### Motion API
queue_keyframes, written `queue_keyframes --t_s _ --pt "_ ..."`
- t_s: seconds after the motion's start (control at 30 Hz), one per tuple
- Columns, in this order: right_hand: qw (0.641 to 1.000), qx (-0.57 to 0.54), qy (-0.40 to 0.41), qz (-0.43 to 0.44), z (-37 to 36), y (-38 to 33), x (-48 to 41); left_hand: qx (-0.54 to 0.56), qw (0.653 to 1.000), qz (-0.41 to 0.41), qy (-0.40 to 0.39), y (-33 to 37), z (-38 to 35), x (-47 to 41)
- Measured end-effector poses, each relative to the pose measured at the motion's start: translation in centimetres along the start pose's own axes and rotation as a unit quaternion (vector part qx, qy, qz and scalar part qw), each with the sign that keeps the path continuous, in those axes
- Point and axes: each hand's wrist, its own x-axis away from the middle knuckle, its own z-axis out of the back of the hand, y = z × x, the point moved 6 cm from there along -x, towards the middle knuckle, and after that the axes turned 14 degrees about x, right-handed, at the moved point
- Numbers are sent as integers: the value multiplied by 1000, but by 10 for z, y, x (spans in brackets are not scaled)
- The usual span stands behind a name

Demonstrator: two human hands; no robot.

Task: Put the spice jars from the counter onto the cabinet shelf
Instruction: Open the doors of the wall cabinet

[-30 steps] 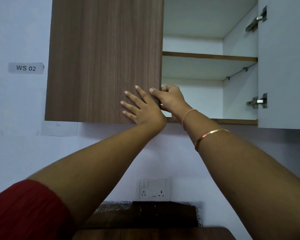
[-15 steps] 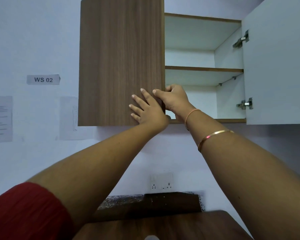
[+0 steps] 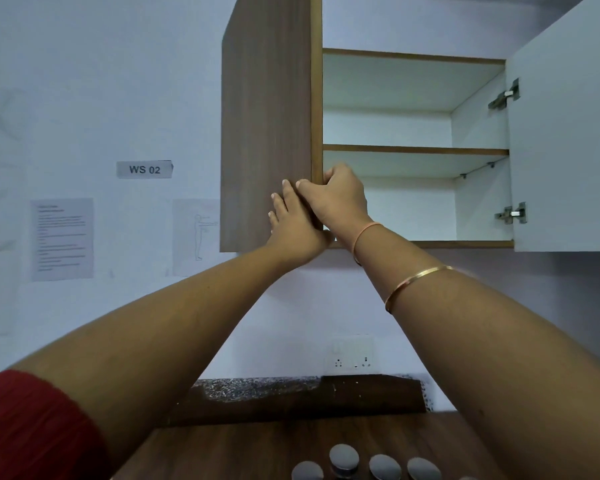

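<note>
label "ws 02" left of cabinet door

Both hands on left cabinet door: right hand curled round edge, left hand flat.

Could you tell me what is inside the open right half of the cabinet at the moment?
Nothing shows inside: the middle shelf and the bottom shelf look bare. The left door, gripped by the right hand, hides the left half.
</note>
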Motion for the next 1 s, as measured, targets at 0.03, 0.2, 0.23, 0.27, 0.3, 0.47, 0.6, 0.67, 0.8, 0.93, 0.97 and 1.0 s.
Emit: queue_keyframes --t_s 0.03,0.2,0.23,0.27,0.3,0.47,0.6,0.67,0.8,0.93,0.97,1.0 --pt "1000 -4 -2 2 -3 -8 4 11 1000 -10 -8 2 10 4" --pt "999 -37 -20 26 -19 -47 23 10 1000 -26 -6 4 56 24" --pt "998 -43 -23 31 -23 -54 26 6 999 -35 -8 7 64 29" --pt "998 -47 -27 36 -26 -62 29 -2 999 -43 -8 10 72 33" --pt "997 -51 -31 41 -30 -68 31 -8 999 -51 -8 12 80 37" --pt "995 -69 -50 60 -46 -95 41 7 998 -56 11 12 113 50" --pt "991 -96 -65 71 -59 -111 48 14 998 -53 22 9 134 57" --pt "989 -105 -68 82 -66 -119 52 25 999 -40 26 8 143 60" --pt "986 -112 -74 96 -78 -133 58 50 998 -7 35 -3 162 60" --pt "982 -121 -87 114 -89 -145 62 71 996 32 45 -16 179 58" --pt "982 -123 -90 116 -91 -148 63 81 995 42 45 -19 183 59" --pt "981 -123 -93 118 -95 -151 64 92 993 54 44 -22 187 59"
